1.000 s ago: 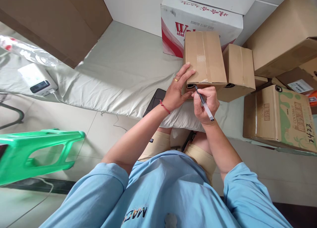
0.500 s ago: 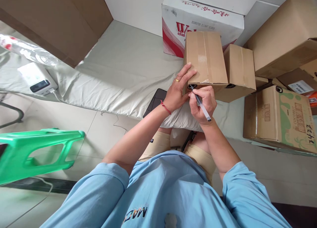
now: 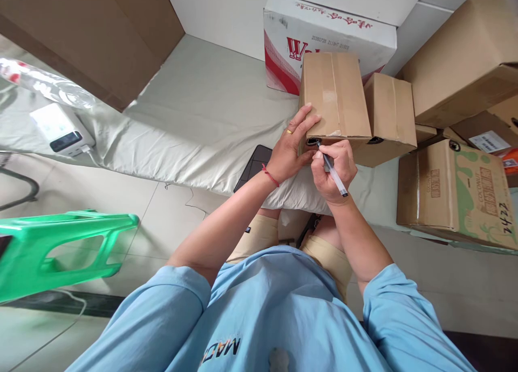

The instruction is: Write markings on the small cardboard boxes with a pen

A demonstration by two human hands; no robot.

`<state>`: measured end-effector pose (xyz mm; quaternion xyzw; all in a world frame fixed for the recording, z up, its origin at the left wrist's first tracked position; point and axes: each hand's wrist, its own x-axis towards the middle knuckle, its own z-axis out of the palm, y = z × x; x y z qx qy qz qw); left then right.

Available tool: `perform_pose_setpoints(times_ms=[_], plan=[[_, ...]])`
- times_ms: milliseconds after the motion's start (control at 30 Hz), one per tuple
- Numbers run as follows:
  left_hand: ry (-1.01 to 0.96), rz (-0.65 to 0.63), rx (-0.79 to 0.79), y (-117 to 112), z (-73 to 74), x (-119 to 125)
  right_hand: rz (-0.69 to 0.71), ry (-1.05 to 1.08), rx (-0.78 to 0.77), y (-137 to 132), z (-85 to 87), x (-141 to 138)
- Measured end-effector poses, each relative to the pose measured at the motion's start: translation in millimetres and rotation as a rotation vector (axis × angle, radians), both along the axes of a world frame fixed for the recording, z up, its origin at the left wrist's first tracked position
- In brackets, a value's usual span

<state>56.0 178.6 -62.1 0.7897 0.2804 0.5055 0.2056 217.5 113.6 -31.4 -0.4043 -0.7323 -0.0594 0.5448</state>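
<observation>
A taped brown cardboard box [image 3: 334, 94] lies on a white sheet. My left hand [image 3: 290, 145], with a ring and a red wrist string, grips the box's near left corner, fingers lying on its top. My right hand [image 3: 335, 170] is closed round a pen [image 3: 332, 168], whose tip touches the box's near face beside a dark oval mark. A second brown box [image 3: 390, 116] stands against the first one's right side.
A red-and-white carton [image 3: 324, 35] stands behind the boxes. More brown cartons [image 3: 457, 188] are stacked at the right. A flat cardboard sheet [image 3: 93, 32] leans at the upper left, a white device [image 3: 62, 129] lies below it, and a green plastic stool [image 3: 60, 248] is on the floor.
My right hand shifted slightly left and back right, the pen tip moving along the box's near face. My left hand kept its hold.
</observation>
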Motion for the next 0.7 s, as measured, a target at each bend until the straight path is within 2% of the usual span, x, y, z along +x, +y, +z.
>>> perform_pose_setpoints(times_ms=[133, 333, 533, 700], plan=[[0.008, -0.009, -0.004, 1.7, -2.2, -0.1, -0.054, 0.046, -0.026, -3.3, 0.1, 2.4], [0.000, -0.001, -0.016, -1.2, -0.1, 0.5, 0.013, -0.007, 0.014, -5.8, 9.6, -0.3], [0.014, 0.018, -0.018, -2.8, 0.9, 0.4, 0.015, -0.060, -0.060, -2.8, 3.1, -2.7], [0.015, 0.023, -0.032, -2.2, 0.5, 0.8, 0.019, -0.071, -0.026, -2.4, 3.2, -3.3]])
